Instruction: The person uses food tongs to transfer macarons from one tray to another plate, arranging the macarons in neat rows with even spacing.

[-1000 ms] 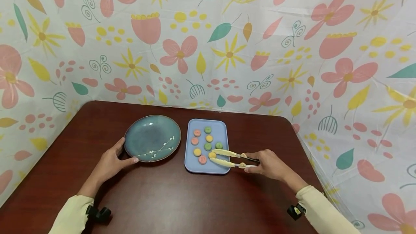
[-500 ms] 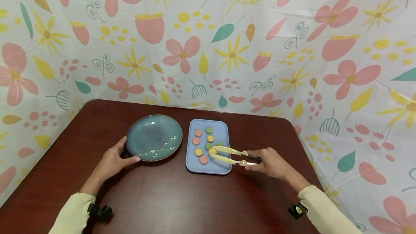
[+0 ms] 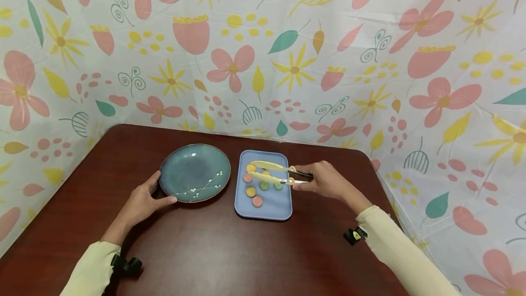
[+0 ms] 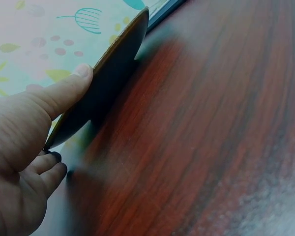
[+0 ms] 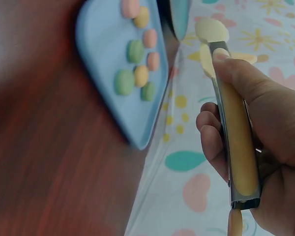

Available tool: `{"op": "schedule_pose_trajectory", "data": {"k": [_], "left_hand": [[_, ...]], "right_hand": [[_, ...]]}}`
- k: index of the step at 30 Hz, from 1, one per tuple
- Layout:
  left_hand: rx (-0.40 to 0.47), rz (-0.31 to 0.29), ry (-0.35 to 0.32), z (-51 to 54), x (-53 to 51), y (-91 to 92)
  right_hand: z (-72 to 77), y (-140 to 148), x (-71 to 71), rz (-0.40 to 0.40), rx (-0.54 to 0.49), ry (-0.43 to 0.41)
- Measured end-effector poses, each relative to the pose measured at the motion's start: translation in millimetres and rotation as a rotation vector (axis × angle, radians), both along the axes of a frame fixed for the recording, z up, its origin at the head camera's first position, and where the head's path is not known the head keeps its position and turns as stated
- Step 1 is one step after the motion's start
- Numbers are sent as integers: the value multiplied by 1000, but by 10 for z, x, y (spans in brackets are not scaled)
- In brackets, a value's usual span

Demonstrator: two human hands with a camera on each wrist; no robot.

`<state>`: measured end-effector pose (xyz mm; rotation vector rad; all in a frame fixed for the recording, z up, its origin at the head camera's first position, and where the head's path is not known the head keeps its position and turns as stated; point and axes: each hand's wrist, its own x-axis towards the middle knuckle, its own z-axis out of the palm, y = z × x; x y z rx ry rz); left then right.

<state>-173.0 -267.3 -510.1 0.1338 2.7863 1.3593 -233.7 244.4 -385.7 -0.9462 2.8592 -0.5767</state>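
A yellow macaron point(image 3: 250, 168) sits between the tips of the cream-tipped tongs point(image 3: 271, 172), over the far left part of the blue tray point(image 3: 271, 209). My right hand point(image 3: 322, 179) grips these tongs by the handles; in the right wrist view the thumb presses along one arm. Pink, green and yellow macarons lie on the tray, some partly hidden by the tongs. To the left is a blue-green plate point(image 3: 193, 168) with a white blossom design. My left hand point(image 3: 141, 202) holds its near left rim, thumb at the front and fingers at the side.
The dark red wooden table point(image 3: 230, 255) bears both plate and tray. A floral curtain point(image 3: 263, 81) hangs behind and along both sides. Black wrist cameras hang below each cuff, the right one point(image 3: 353, 235) over the table's right part.
My right hand has moved the tongs away from me and leftward over the tray, carrying the yellow macaron from the tray's near right part. My left hand stays at the plate.
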Motion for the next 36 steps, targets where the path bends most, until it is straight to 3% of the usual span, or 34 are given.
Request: {"op": "schedule_pose_trajectory", "data": {"k": [11, 17, 26, 36], "left_hand": [[15, -12, 5, 1, -4, 13], [-5, -8, 17, 12, -21, 11], [-16, -5, 10, 14, -30, -7], [-14, 2, 4, 6, -35, 3]], "right_hand": [[-53, -573, -409, 13, 12, -33], [-144, -845, -588, 64, 1, -39], [-246, -1261, -768, 145, -28, -65], [-281, -1645, -915, 142, 19, -104]]}}
